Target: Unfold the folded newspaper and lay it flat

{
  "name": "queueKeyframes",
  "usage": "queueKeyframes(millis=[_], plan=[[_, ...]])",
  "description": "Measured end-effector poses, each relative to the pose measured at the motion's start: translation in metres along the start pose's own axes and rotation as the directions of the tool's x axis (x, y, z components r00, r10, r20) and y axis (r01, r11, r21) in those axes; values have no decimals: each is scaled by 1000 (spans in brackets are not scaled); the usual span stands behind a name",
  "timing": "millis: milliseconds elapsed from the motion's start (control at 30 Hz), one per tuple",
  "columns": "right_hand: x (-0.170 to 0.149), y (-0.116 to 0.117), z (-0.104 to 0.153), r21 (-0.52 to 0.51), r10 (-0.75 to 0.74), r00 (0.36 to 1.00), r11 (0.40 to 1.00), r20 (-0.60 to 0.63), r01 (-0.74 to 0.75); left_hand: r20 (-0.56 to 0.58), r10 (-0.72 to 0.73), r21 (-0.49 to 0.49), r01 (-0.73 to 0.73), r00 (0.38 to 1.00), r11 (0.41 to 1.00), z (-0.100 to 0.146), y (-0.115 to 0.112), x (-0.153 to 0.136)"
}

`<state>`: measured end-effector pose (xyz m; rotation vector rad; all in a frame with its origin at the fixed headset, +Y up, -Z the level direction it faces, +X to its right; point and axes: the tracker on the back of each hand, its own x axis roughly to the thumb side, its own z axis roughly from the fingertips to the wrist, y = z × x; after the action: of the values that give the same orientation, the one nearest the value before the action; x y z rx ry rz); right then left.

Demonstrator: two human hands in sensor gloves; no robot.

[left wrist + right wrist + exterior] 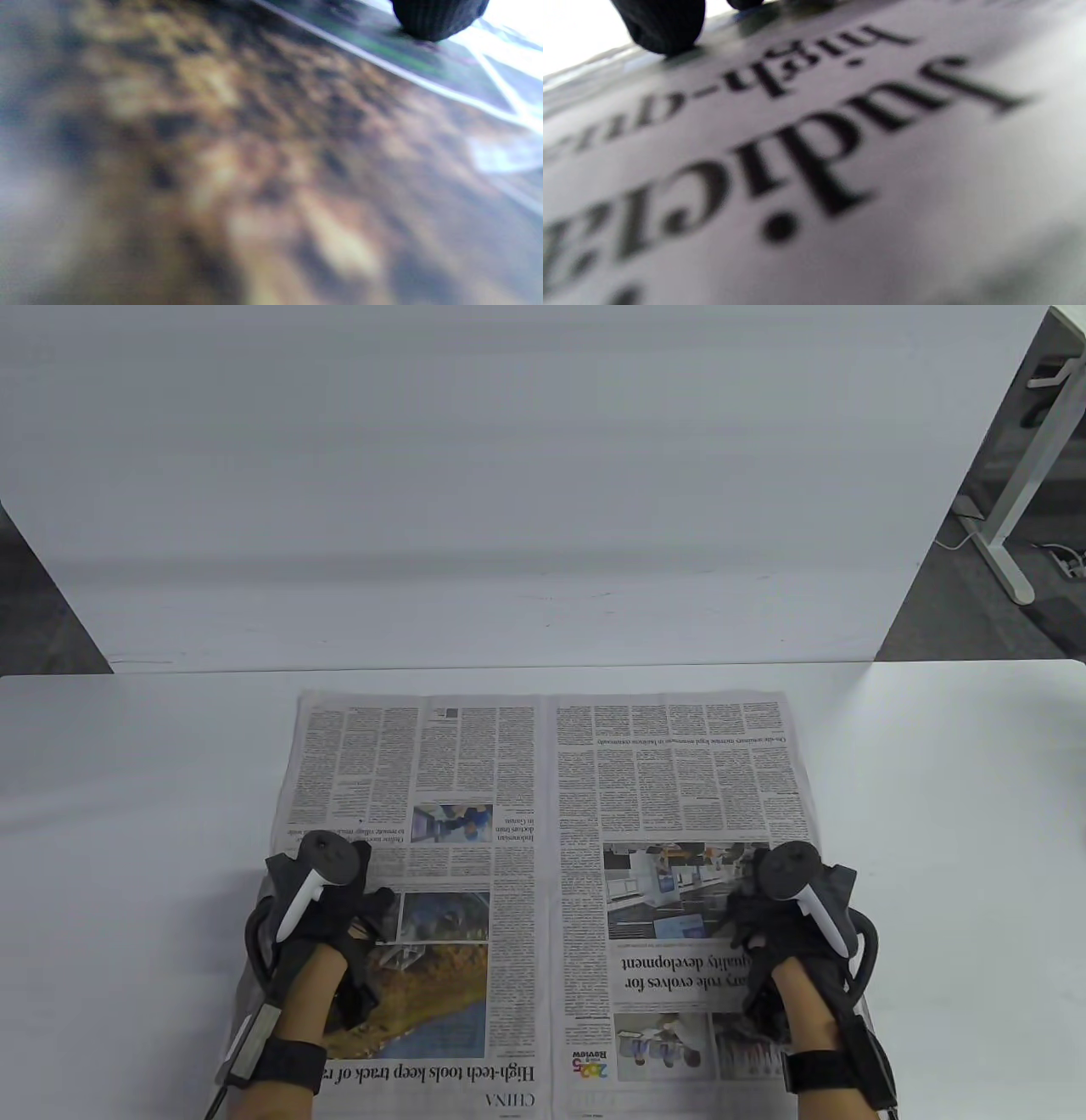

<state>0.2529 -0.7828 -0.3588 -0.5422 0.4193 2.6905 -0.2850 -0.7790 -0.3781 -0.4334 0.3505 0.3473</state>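
The newspaper lies opened out as a two-page spread on the white table, its centre crease running away from me. My left hand rests on the left page over a landscape photo. My right hand rests on the right page by the big headline. Both hands lie palm down on the paper and grip nothing. In the left wrist view a gloved fingertip touches the blurred photo. In the right wrist view a fingertip touches the page above large black print.
A white board stands upright just behind the table's far edge. White table legs and cables stand on the floor at the far right. Bare table lies to the left and right of the paper.
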Motion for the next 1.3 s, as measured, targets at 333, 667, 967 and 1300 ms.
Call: queueKeyframes(millis=[333, 667, 967, 1300], plan=[[-7, -3, 0, -3, -10, 1000, 1000, -19, 9, -42, 22, 4, -22, 999, 1000, -1, 4, -10], [-7, -4, -1, -13, 3, 1000, 1000, -5, -4, -43, 8, 35, -6, 999, 999, 0, 5, -9], [34, -35, 34, -56, -27, 987, 998, 160, 37, 71, -2, 93, -4, 997, 996, 35, 34, 21], [85, -36, 102, -22, 47, 921, 999, 386, -42, 312, -138, 4, 144, 940, 990, 112, 32, 68]])
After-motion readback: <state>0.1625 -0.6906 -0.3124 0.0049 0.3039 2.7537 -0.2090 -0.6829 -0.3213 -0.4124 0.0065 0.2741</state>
